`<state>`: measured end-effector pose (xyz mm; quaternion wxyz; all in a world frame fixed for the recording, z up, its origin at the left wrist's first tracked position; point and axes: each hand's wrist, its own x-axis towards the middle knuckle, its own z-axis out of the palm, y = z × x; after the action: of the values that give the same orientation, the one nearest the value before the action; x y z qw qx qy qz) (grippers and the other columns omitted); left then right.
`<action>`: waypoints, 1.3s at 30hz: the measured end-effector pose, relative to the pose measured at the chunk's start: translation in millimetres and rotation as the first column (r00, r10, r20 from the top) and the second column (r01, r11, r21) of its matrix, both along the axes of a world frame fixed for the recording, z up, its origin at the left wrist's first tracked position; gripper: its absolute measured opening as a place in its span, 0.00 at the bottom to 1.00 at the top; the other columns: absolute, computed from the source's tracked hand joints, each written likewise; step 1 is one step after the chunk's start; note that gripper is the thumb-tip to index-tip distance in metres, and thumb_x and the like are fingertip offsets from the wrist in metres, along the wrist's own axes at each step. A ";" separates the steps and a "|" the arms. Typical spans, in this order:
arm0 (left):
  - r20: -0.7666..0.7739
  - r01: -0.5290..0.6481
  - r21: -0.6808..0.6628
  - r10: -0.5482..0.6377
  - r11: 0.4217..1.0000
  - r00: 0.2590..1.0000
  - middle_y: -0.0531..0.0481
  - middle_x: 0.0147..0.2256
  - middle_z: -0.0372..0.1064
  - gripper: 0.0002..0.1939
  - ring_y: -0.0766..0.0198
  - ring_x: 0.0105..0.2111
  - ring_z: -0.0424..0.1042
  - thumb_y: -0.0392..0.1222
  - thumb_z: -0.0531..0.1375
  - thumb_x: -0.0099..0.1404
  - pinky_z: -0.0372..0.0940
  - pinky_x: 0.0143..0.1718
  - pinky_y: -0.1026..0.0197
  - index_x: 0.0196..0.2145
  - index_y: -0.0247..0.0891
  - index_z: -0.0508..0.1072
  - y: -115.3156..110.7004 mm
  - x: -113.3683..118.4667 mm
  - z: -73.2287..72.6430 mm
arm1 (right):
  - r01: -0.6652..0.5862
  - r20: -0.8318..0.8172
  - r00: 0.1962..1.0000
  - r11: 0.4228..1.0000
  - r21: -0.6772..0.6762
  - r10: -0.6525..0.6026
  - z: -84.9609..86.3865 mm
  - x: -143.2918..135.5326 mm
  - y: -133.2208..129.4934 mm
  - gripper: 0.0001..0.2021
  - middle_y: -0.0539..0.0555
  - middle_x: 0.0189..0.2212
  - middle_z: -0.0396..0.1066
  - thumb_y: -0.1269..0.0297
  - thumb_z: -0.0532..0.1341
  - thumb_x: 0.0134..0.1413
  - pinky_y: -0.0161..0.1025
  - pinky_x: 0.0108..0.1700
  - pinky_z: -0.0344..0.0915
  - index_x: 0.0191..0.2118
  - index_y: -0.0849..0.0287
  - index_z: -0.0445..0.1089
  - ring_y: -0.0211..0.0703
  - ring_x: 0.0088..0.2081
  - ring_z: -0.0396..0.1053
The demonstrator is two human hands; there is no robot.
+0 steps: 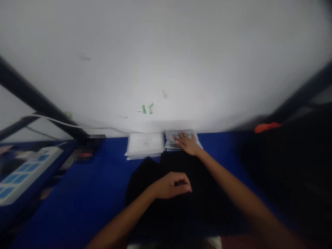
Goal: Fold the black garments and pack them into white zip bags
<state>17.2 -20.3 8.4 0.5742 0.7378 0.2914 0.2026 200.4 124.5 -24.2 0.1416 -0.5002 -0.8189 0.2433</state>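
My right hand (188,143) lies flat with fingers spread on a grey-white plastic packet (169,135) that has dark print on it. This packet tops a small stack against the wall. To its left is a second stack of white flat packets (146,142), with a faint round mark on the top one. My left hand (172,185) is nearer to me, over black cloth (207,193). Its fingers curl round toward the thumb, with a dark gap between, and I see nothing in them. The black cloth blends into shadow, so its outline is hard to follow.
Blue fabric (103,186) covers the surface. A white power strip with blue sockets (26,174) lies at the left, and a white cable (77,127) runs along the wall. Dark frame bars (38,95) slope at both sides. A large black mass (290,173) with an orange patch (268,127) fills the right.
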 end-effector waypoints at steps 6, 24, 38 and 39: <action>-0.178 0.161 0.068 -0.147 0.985 0.973 0.48 0.42 0.73 0.24 0.63 0.36 0.71 0.48 0.65 0.60 0.64 0.32 0.66 0.53 0.43 0.70 -33.0 -28.9 23.7 | 0.143 -0.311 0.940 0.990 -0.019 -0.141 29.4 27.9 -31.8 0.30 0.57 0.60 0.64 0.45 0.38 0.67 0.52 0.64 0.52 0.57 0.55 0.67 0.50 0.62 0.59; -0.414 -0.070 0.534 0.333 0.842 0.847 0.48 0.55 0.66 0.07 0.54 0.56 0.63 0.37 0.56 0.66 0.62 0.55 0.49 0.36 0.46 0.73 -102.3 -136.4 -15.6 | -0.178 -0.118 0.980 0.966 -0.188 0.157 31.7 96.8 -231.2 0.03 0.54 0.44 0.71 0.63 0.61 0.57 0.45 0.50 0.67 0.38 0.52 0.71 0.48 0.49 0.68; -0.251 -0.469 0.484 0.631 0.739 0.734 0.48 0.39 0.73 0.09 0.58 0.40 0.73 0.45 0.50 0.70 0.67 0.42 0.58 0.39 0.42 0.68 -82.9 -127.5 -15.3 | 0.108 -0.242 0.961 0.988 -0.112 -0.133 29.6 104.6 -211.2 0.12 0.51 0.30 0.73 0.54 0.54 0.63 0.36 0.35 0.66 0.35 0.53 0.70 0.43 0.33 0.71; -0.252 -0.498 0.492 0.665 0.714 0.703 0.49 0.37 0.73 0.10 0.58 0.37 0.73 0.46 0.50 0.70 0.67 0.40 0.59 0.38 0.42 0.68 -79.2 -125.7 -17.0 | 0.142 -0.259 0.952 0.985 -0.099 -0.164 28.9 103.3 -206.7 0.12 0.51 0.29 0.72 0.53 0.54 0.63 0.36 0.35 0.66 0.35 0.54 0.69 0.43 0.32 0.71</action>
<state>-108.6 -99.5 -8.6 0.2449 0.7272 0.5816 0.2700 303.7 -82.2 4.7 0.2490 -0.5301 -0.7409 0.3287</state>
